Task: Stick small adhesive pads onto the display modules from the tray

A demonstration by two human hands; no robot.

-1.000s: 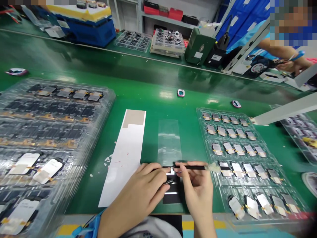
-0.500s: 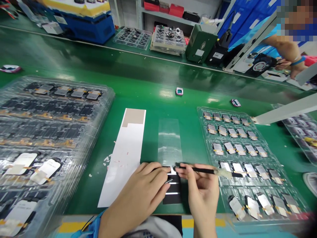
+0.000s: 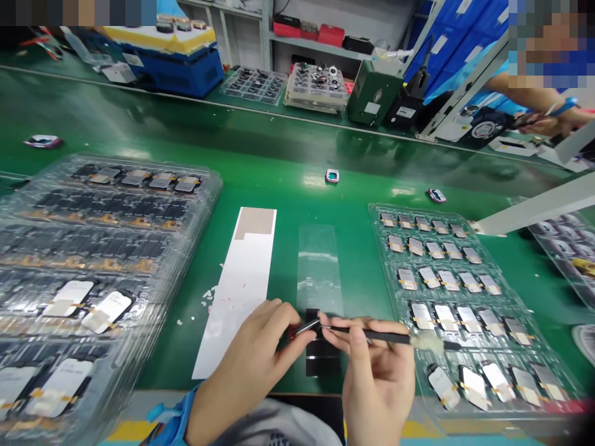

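Observation:
My left hand (image 3: pixel 264 341) pinches a small, thin part (image 3: pixel 307 327) with a silvery edge between thumb and fingers. In my right hand (image 3: pixel 376 359) are slim black tweezers (image 3: pixel 390 337), whitish tape wrapped round their back end. Their tip touches or nearly touches the part; the fingers hide the exact contact. Right-hand fingertips also reach close to the part. Under both hands lies a black strip (image 3: pixel 323 365) with light lines across it, at the near end of a clear plastic sheet (image 3: pixel 318 266). A white backing sheet (image 3: pixel 232 291) with a beige patch lies left.
A stack of clear trays (image 3: pixel 186 248) with screen-like parts stands left. Another clear tray (image 3: pixel 385 260) holds rows of silvery parts at right. Small frames (image 3: pixel 332 176) and paper scraps (image 3: pixel 209 294) lie on the green table. Behind, a co-worker's arm (image 3: pixel 530 96) is at work.
My left hand has lifted the small part off the black strip and tilted it, fingers drawn back a little. The right hand with the tweezers has come in slightly lower, beside it.

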